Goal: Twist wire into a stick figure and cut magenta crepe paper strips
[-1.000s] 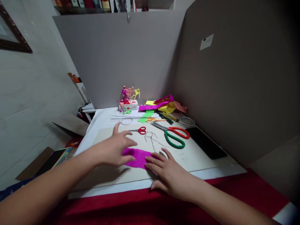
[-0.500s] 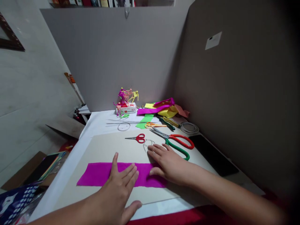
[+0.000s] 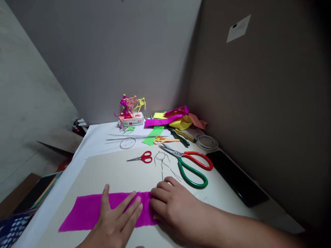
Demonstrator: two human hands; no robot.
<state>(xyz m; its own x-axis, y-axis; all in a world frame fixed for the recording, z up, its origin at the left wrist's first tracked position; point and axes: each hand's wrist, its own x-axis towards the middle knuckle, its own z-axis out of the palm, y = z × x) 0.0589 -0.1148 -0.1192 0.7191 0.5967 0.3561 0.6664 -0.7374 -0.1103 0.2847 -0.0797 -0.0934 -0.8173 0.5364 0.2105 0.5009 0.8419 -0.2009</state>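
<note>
A purple crepe paper strip (image 3: 86, 212) lies across the pale board (image 3: 103, 172). My left hand (image 3: 115, 215) rests flat on its middle, fingers spread and stretched out. At the strip's right end, my right hand (image 3: 173, 206) has its fingers curled over the paper, with the thumb mostly hidden beneath. Just beyond that hand lies a small figure of twisted wire (image 3: 162, 162). Small red-handled scissors (image 3: 142, 157) are left of the wire figure, and large scissors with one red and one green handle (image 3: 184, 158) are to its right.
Behind are orange-handled scissors (image 3: 165, 140), pliers (image 3: 182, 136), a wire coil (image 3: 206, 142) and coloured paper strips (image 3: 178, 119). Small paper figures (image 3: 131, 103) stand on a white box (image 3: 134, 120). A black phone-like slab (image 3: 238, 179) lies right. Grey panels (image 3: 142, 51) enclose the back and right.
My right hand has moved left and curled its fingers at the paper's right end, uncovering the wire figure. My left hand stays flat on the strip. The view has tilted down and come closer.
</note>
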